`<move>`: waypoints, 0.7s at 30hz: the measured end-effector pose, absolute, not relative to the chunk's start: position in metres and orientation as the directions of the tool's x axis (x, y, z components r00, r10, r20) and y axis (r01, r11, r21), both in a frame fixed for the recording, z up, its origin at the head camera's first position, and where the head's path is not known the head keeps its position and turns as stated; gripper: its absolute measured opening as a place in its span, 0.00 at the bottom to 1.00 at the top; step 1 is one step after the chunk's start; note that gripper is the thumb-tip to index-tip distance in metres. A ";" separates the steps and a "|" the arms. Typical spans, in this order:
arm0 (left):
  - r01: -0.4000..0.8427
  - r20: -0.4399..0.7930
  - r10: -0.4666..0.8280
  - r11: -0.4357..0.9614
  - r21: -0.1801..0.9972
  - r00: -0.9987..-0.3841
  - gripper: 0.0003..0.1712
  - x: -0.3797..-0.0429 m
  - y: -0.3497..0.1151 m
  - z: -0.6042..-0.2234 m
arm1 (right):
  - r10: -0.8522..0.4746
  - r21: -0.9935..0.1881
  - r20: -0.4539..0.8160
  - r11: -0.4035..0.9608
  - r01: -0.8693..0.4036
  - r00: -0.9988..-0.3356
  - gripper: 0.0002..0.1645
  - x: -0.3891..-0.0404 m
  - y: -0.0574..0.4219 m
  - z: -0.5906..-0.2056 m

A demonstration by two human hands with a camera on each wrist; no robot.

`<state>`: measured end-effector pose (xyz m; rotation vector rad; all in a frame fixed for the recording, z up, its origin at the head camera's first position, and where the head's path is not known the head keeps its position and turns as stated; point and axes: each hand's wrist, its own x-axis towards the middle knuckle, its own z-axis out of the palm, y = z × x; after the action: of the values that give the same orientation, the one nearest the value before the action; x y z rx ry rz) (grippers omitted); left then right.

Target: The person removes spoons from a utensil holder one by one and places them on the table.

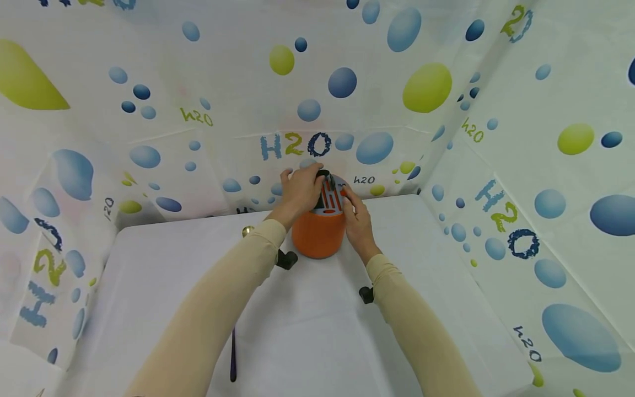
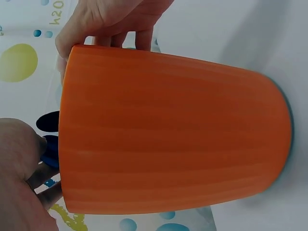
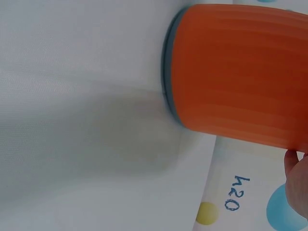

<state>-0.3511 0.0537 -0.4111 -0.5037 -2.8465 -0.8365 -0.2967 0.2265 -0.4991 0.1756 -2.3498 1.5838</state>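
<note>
An orange knife block (image 1: 318,236) with a grey slotted top stands upright at the table's back. My left hand (image 1: 300,190) is at its top left, fingers around a dark handle (image 1: 322,173) rising from the top. In the left wrist view, that hand (image 2: 21,175) pinches a dark blue handle (image 2: 50,152) at the rim, beside a black handle end (image 2: 47,121). Any blade is hidden inside the block. My right hand (image 1: 359,223) grips the block's right side by the rim; only part of this hand (image 3: 297,180) shows in the right wrist view.
A thin dark handle (image 1: 233,358) lies on the white table (image 1: 317,331), left of centre. A gold rounded piece (image 1: 247,231) shows beside the left sleeve; whether the two are joined is hidden by the arm. A patterned sheet (image 1: 223,77) hangs behind the table and at its sides.
</note>
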 end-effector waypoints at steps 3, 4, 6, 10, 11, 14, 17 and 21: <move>0.355 0.213 0.285 0.797 0.490 -0.934 0.24 -0.351 0.055 -0.410 | 0.066 -0.887 0.310 0.381 -0.263 -0.948 0.30 -0.297 0.227 -0.499; 0.355 0.210 0.288 0.799 0.485 -0.934 0.24 -0.351 0.056 -0.409 | 0.068 -0.887 0.310 0.379 -0.263 -0.948 0.30 -0.296 0.227 -0.500; 0.356 0.207 0.291 0.801 0.482 -0.934 0.24 -0.351 0.057 -0.409 | 0.073 -0.888 0.308 0.380 -0.259 -0.949 0.30 -0.296 0.226 -0.500; 0.353 0.205 0.288 0.797 0.490 -0.935 0.23 -0.351 0.057 -0.409 | 0.076 -0.889 0.311 0.376 -0.261 -0.948 0.29 -0.296 0.227 -0.501; 0.352 0.207 0.286 0.795 0.494 -0.936 0.22 -0.352 0.057 -0.410 | 0.075 -0.892 0.305 0.371 -0.258 -0.949 0.29 -0.296 0.227 -0.500; 0.346 0.209 0.277 0.794 0.499 -0.938 0.22 -0.353 0.058 -0.409 | 0.076 -0.892 0.304 0.373 -0.256 -0.950 0.29 -0.296 0.227 -0.500; 0.342 0.216 0.269 0.796 0.499 -0.939 0.22 -0.353 0.059 -0.409 | 0.081 -0.892 0.296 0.380 -0.245 -0.952 0.29 -0.296 0.227 -0.499; 0.335 0.226 0.254 0.805 0.489 -0.940 0.21 -0.353 0.060 -0.409 | 0.082 -0.889 0.297 0.388 -0.244 -0.951 0.29 -0.296 0.226 -0.498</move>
<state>-0.3526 0.0598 -0.4088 -0.4672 -2.8416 -0.8120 -0.2956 0.2257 -0.4982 0.1420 -2.3579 1.5855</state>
